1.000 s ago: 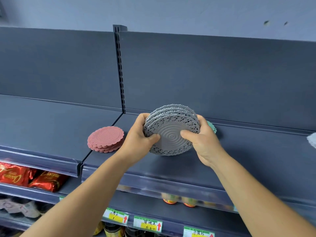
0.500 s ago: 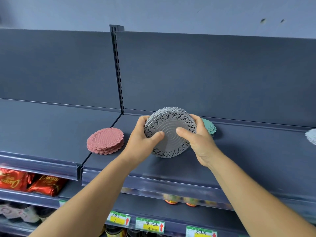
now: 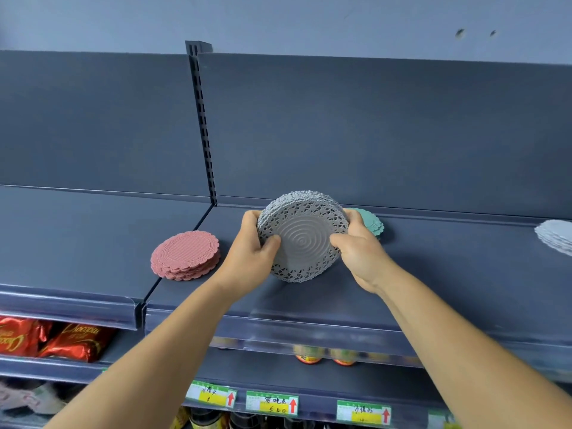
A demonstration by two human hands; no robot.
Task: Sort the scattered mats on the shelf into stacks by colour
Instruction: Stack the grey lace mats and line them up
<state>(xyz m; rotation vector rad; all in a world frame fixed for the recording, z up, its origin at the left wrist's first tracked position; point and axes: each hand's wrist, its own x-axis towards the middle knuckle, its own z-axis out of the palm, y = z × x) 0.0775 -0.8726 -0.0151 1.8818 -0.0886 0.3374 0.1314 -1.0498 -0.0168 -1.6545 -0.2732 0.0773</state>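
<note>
The grey stack (image 3: 301,236) stands tilted on edge at the centre of the shelf (image 3: 433,274), lower rim touching the shelf. The left hand (image 3: 250,255) grips it at 9 o'clock, thumb on the front face, fingers curled behind. The right hand (image 3: 359,249) grips it at 3 o'clock (thumb likewise in front). The pink stack (image 3: 185,255) lies flat at 9 o'clock. The teal stack (image 3: 371,222) sits just behind the right hand. A pale stack (image 3: 557,236) lies at far 3 o'clock.

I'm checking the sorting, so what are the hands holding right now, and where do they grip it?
Both grip the grey mat stack tilted on edge: left hand on its left rim, right hand on its right rim.
</note>
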